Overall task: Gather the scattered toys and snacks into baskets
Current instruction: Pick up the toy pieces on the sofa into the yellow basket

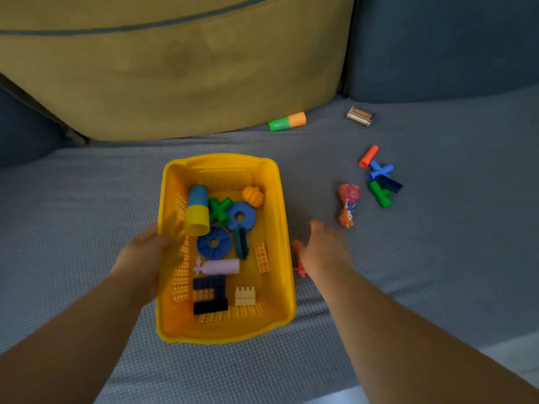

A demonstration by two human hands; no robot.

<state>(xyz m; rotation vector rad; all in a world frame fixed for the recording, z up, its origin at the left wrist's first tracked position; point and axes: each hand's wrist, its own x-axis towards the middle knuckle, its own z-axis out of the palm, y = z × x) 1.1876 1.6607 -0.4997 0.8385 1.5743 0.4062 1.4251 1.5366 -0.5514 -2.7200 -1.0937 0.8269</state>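
Here we steady the yellow basket (pixel 221 160) on the sofa seat (pixel 408 258), left hand (pixel 145 258) gripping its rim, while our right hand (pixel 323 249), grasp too blurred to tell, sits over a red toy (pixel 300 266) alongside.

A bright yellow plastic basket (pixel 282 246) with dotted perforations, grey waffle-patterned sofa fabric (pixel 423 272), a mustard cushion (pixel 175 68) piped in grey, a green-and-orange tube (pixel 287 121).

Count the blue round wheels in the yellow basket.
2. Near wheel lies in the basket centre; far wheel just beyond, by the green connector. Others could hide beneath toys.
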